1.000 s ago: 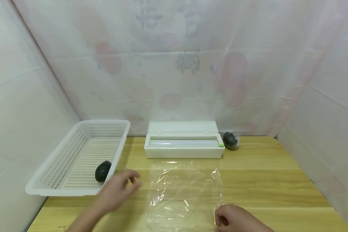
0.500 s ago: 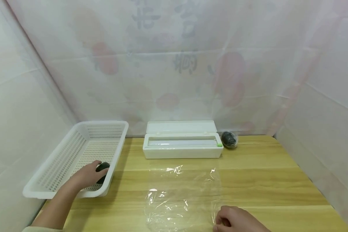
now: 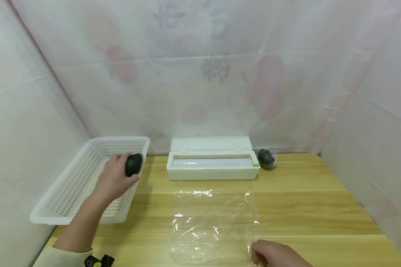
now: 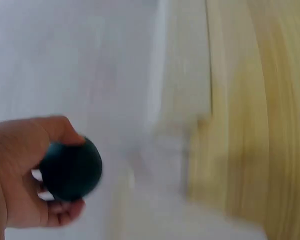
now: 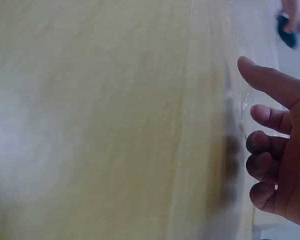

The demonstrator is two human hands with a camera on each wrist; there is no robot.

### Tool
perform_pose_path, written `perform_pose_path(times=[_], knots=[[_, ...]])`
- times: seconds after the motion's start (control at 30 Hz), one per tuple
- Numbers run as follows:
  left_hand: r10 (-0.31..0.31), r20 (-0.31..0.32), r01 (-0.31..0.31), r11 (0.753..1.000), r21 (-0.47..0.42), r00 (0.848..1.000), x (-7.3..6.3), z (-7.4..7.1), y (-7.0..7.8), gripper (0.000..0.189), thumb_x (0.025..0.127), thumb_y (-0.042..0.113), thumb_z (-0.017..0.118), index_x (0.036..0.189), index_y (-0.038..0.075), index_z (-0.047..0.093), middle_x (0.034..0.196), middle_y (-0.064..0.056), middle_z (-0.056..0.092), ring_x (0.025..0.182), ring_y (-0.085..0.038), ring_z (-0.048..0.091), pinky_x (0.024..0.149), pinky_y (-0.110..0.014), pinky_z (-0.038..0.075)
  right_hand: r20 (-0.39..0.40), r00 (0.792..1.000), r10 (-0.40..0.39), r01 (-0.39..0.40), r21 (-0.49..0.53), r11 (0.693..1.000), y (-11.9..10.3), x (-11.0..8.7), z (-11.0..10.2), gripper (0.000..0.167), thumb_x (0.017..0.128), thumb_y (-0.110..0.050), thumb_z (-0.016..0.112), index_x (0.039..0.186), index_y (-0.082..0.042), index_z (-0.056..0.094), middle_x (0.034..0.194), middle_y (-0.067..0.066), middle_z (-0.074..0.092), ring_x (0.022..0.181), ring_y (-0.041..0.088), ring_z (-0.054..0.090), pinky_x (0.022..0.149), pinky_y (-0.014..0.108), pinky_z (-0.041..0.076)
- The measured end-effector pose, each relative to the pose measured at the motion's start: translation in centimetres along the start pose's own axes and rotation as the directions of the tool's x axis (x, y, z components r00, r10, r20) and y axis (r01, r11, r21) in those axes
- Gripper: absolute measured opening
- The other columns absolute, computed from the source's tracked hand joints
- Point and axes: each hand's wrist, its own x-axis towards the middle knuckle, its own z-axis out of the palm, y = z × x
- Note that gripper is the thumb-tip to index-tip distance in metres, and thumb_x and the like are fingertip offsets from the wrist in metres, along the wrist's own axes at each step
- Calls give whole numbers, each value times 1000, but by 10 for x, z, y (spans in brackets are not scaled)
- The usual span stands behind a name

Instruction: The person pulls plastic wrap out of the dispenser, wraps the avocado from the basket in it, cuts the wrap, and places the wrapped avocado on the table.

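Note:
My left hand (image 3: 113,180) grips a dark green avocado (image 3: 134,165), raised over the right side of a white slotted basket (image 3: 120,139). In the left wrist view, thumb and fingers curl round the avocado (image 4: 72,171) from both sides. My right hand (image 3: 278,254) is low at the table's front, beside the near right corner of a sheet of clear plastic wrap (image 3: 217,230). The right wrist view has that hand (image 5: 290,155) with thumb out, fingers loosely bent and nothing held.
A white wrap dispenser box (image 3: 214,173) stands at the back with its lid up, a roll inside. Right of it lies a film-wrapped avocado (image 3: 266,158). Cloth walls (image 3: 200,92) enclose the wooden table (image 3: 307,207) at the back and sides.
My left hand has moved from beside the plastic wrap into the basket, taken hold of the avocado and lifted it up. My right hand has stayed near the wrap's corner.

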Motion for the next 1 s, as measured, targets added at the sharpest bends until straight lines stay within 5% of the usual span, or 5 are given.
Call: perform_pose_path(times=[0.13,0.3,0.5,0.83,1.0], knots=[[244,27,-237,958,-159,969,-8,43,54,74,73,12,79,141,12,49,133,-16,49,113,-33,53,87,-53,53,-6,1000,13,-13,-37,999,-3,1,0,36,81,-58,72,77,-32,47,68,-23,37,57,-6,35,48,20,32],[388,231,-329,909,-255,892,-27,110,101,78,75,16,78,145,17,46,138,-5,51,117,-23,53,91,-43,53,-25,999,-31,29,-78,997,-4,5,2,34,78,-55,75,78,-34,48,70,-22,39,59,-7,37,50,19,34],[461,327,-387,883,-266,825,-37,158,122,73,79,20,77,144,20,43,139,3,52,121,-13,49,94,-32,49,-40,989,-146,141,-95,985,-2,11,8,27,82,-48,74,81,-33,51,75,-23,37,62,-9,36,51,15,35],[482,328,-373,862,-344,812,-51,173,113,57,79,18,76,130,24,51,130,8,50,109,-6,51,88,-25,48,-72,932,-355,345,-123,930,-4,21,10,28,81,-4,70,89,-29,61,74,-22,42,68,-10,38,60,10,37],[501,300,-406,853,-326,812,-54,170,112,57,81,21,77,134,26,54,131,8,46,108,-8,54,87,-26,50,-94,947,-307,296,-112,949,-9,22,7,24,83,-9,73,93,-28,62,79,-21,46,70,-8,40,60,14,38]])
